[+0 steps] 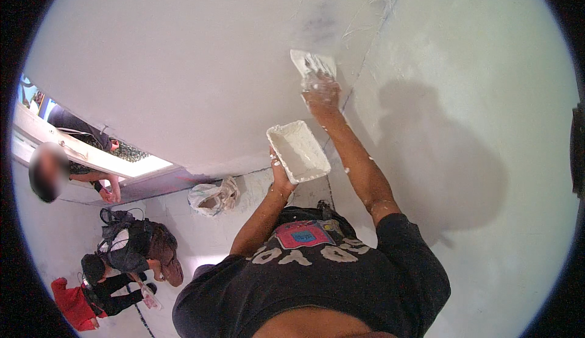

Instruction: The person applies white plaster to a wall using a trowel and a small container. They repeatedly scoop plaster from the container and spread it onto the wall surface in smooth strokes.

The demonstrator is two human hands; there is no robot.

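Note:
My right hand point(322, 93), blurred by motion, is closed on a wide putty knife point(302, 61) with a whitish blade. The blade is against the pale wall point(237, 51), left of the corner line, below a greyish smudge. White compound spots that hand and forearm. Lower down, my left hand point(280, 175) grips a rectangular white tub point(314, 172) by its left side. The tub is tilted so its inside shows, smeared with white paste along the rim and walls. Most of the left fingers are hidden beneath the tub.
A second wall point(463, 51) meets the first at right, bearing my shadow. A crumpled plastic bag point(213, 196) lies on the floor at lower left. Several people are at left, one near a bright opening point(143, 166), another in a red top point(74, 306) beside dark bags.

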